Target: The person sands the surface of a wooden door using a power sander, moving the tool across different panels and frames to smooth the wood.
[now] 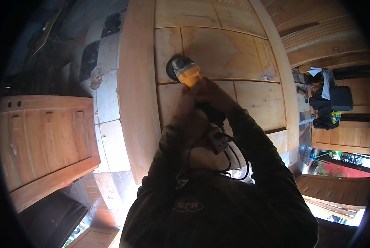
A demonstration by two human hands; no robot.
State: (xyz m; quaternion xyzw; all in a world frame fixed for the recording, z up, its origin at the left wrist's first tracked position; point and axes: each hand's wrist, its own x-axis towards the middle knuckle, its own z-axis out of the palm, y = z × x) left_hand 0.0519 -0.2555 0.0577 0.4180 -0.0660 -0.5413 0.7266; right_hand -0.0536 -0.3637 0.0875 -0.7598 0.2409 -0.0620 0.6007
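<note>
Both my hands are closed around a yellow angle grinder with a round disc at its head. My left hand grips the body near the head, and my right hand wraps the body just behind it. The disc lies on or just over a panelled wooden door, near its left stile; whether it touches cannot be told. The dark rear end of the tool points toward me. A socket block with black cables lies near my forearms.
At the left, another wooden panel stands beside the tiled floor. A dark garment and a black case are at the right. More wooden doors stand farther right.
</note>
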